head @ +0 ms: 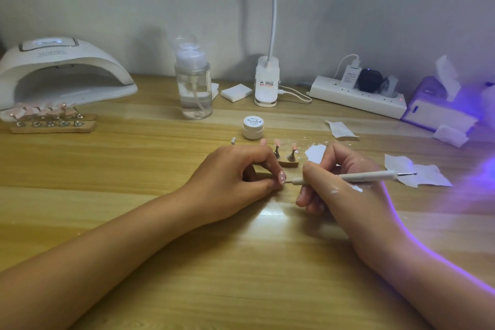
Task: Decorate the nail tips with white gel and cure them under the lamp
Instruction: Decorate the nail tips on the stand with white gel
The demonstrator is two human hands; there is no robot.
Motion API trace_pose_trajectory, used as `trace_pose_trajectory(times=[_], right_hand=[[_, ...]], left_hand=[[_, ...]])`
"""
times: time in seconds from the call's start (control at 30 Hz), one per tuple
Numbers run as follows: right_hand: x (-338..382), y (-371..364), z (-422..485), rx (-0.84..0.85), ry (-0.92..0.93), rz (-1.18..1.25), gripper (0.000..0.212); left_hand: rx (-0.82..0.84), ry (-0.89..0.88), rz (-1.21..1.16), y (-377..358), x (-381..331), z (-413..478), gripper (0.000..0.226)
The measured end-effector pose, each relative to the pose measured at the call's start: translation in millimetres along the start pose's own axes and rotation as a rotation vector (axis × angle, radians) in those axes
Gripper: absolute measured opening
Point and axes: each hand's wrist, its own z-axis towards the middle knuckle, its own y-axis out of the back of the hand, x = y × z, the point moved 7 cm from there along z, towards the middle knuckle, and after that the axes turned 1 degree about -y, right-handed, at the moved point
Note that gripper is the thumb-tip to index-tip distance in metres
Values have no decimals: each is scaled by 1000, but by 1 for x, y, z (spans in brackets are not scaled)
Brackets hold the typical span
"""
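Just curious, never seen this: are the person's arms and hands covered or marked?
Both forearms are bare: no sleeves, gloves, watch or rings visible. The right hand has white smears on its back and a violet glow along the forearm; the left hand looks unmarked.

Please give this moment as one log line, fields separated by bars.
step: dotting | left hand: pinches nail tip | right hand: holds dotting pen, point at tip | gel jar: closed

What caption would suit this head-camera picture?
Left hand pinches a pink nail tip; right hand touches a dotting pen to it.
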Motion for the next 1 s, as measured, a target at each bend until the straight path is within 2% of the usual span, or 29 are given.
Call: trace_pose_trajectory(times=[0.17, 0.7, 1.0], right_hand=[[0, 3, 0, -30, -5, 14, 31], [0, 2, -1, -12, -4, 15, 31], [2, 2, -2, -21, -2, 62, 29]], left_hand=[[5, 2, -9, 0, 1, 0, 11], [0, 26, -9, -1, 4, 0, 19], [1, 23, -22, -1, 4, 0, 14]])
